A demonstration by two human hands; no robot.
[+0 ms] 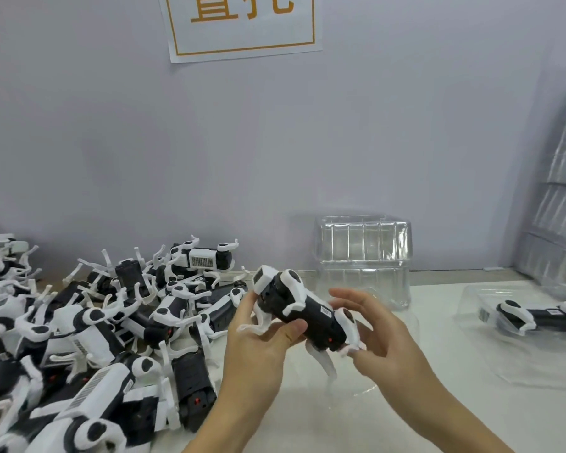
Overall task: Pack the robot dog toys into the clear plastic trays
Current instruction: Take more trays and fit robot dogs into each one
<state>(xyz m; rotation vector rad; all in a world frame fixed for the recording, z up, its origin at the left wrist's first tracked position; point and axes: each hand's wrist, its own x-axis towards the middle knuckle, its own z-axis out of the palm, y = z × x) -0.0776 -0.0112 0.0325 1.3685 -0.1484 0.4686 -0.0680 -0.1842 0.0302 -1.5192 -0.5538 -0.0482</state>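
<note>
I hold a black-and-white robot dog toy (303,310) above the table's middle, tilted with its head up and to the left. My left hand (262,341) grips its front end, thumb across the black body. My right hand (383,331) holds its rear end, fingers curled round the hind legs. A clear plastic tray (383,384) lies on the table just beneath the toy, hard to see. Another clear tray (490,354) at the right holds a packed robot dog (536,317).
A big pile of robot dog toys (89,338) covers the table's left side. An upturned stack of clear trays (363,253) stands behind my hands by the wall. More stacked trays (562,207) lean at the far right. A paper sign (242,24) hangs on the wall.
</note>
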